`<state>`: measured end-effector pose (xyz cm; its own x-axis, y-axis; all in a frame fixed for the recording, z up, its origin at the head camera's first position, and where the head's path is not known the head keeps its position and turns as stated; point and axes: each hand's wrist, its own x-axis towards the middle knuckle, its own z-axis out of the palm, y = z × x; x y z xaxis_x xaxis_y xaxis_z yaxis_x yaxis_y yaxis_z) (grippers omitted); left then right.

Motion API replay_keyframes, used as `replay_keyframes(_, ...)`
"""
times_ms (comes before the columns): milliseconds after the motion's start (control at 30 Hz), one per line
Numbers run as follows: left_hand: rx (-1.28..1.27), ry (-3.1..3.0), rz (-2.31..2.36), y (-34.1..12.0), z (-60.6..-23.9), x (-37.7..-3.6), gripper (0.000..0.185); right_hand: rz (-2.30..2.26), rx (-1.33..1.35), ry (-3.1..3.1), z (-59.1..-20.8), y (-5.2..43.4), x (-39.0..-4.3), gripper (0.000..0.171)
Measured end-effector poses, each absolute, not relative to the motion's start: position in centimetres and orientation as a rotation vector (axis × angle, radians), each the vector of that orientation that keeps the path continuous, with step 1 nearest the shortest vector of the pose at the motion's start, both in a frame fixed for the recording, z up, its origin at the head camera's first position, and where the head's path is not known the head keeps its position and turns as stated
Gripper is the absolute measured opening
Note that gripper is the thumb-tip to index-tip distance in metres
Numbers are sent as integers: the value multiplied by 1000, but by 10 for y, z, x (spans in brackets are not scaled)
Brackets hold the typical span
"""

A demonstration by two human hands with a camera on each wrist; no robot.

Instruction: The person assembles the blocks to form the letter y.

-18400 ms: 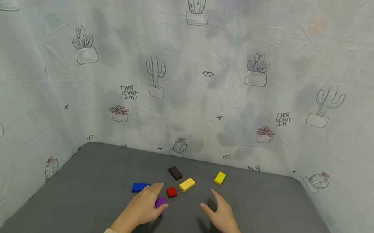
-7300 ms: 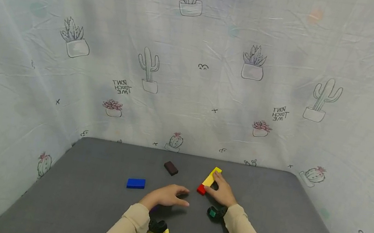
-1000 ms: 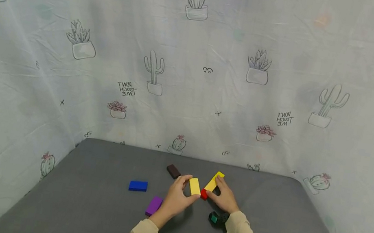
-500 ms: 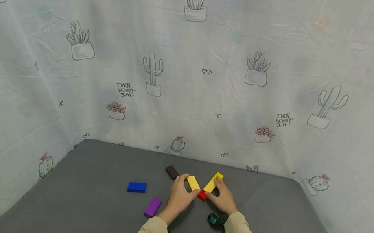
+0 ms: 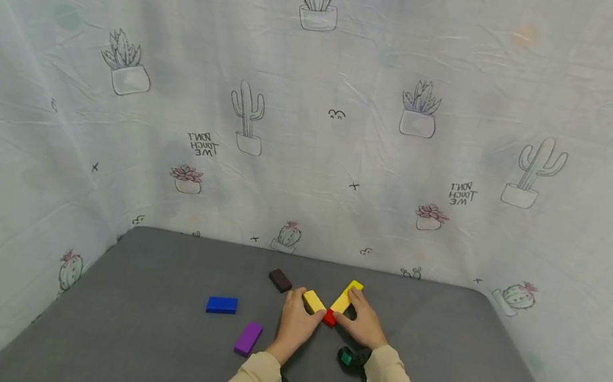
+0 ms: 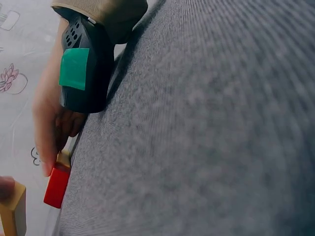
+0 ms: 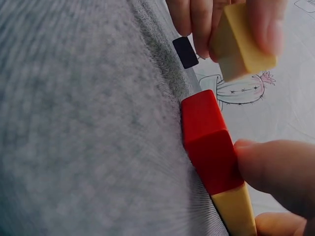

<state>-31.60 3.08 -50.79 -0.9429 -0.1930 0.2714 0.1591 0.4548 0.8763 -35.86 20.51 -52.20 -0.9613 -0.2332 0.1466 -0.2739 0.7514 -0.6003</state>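
Note:
On the grey table [image 5: 434, 374], my left hand [image 5: 307, 303] pinches a small yellow block [image 5: 314, 301] between thumb and fingers, its near end almost at the red block [image 5: 329, 318]. The right wrist view shows that yellow block [image 7: 241, 42] raised just beyond the red block [image 7: 209, 142]. The red block lies end to end with a yellow bar [image 5: 346, 296]. My right hand [image 5: 349, 309] rests beside this row, thumb tip against the red block's side and fingers along the bar. The left wrist view shows the red block [image 6: 56, 186] under the right thumb.
A dark brown block [image 5: 280, 279] lies just behind my left hand. A blue block [image 5: 222, 304] and a purple block [image 5: 248, 338] lie to the left. Cactus-print cloth [image 5: 318, 119] walls the table at the back and both sides.
Over the last second my left hand carried the yellow block a little forward and down toward the red block. The right hand stayed on the red and yellow row.

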Motion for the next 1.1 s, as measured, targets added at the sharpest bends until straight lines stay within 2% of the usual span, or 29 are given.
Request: replay_keyframes(1100,193,-2429,-1309,48,-520,-324,61,955,473,-2852,-525,206,-357,79)
